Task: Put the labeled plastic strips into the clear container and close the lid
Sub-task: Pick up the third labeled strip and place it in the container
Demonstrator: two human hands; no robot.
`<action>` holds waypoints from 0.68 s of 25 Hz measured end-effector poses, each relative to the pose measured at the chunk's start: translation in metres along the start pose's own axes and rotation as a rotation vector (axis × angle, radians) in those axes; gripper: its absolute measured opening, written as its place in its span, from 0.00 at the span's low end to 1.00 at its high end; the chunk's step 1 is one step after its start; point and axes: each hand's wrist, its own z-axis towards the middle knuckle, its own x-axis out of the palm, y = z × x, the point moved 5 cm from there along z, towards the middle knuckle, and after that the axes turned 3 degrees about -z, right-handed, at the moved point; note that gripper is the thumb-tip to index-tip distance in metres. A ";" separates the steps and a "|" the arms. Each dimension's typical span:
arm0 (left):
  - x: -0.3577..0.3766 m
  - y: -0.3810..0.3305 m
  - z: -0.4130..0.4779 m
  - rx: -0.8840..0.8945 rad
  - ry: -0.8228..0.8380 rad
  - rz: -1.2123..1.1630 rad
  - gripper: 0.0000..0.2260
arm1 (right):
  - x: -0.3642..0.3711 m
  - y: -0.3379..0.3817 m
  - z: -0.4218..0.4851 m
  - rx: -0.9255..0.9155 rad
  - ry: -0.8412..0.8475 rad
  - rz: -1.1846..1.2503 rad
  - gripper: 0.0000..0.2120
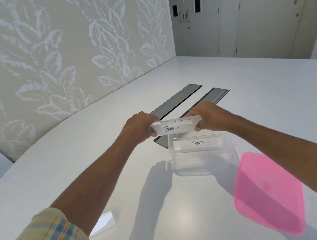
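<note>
A clear plastic strip labeled PENGUIN (176,127) is held in the air just above the far rim of the clear container (203,164). My left hand (141,127) grips its left end and my right hand (209,117) grips its right end. Inside the open container stands another strip labeled PANDA (198,143), leaning along the far wall. The pink translucent lid (267,192) lies flat on the white table (119,166) to the right of the container, apart from it.
Two dark metal cable slots (179,100) are set in the table behind my hands. A white folded card (105,223) lies near my left forearm. A patterned wall panel borders the table's left side; doors stand far beyond.
</note>
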 end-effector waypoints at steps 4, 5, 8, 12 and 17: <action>0.011 -0.031 0.019 0.060 -0.006 0.017 0.13 | -0.008 -0.034 -0.006 0.044 -0.009 -0.025 0.17; 0.016 -0.036 0.024 0.072 -0.007 0.023 0.12 | -0.008 -0.042 -0.008 0.062 -0.006 -0.024 0.17; 0.034 -0.050 0.038 0.091 0.003 0.027 0.12 | 0.000 -0.064 -0.010 0.094 0.000 -0.025 0.20; 0.058 -0.056 0.055 0.101 0.017 0.046 0.16 | 0.020 -0.086 -0.008 0.120 0.040 -0.058 0.19; 0.084 -0.050 0.071 0.079 0.075 0.077 0.20 | 0.040 -0.092 0.001 0.080 0.069 -0.242 0.25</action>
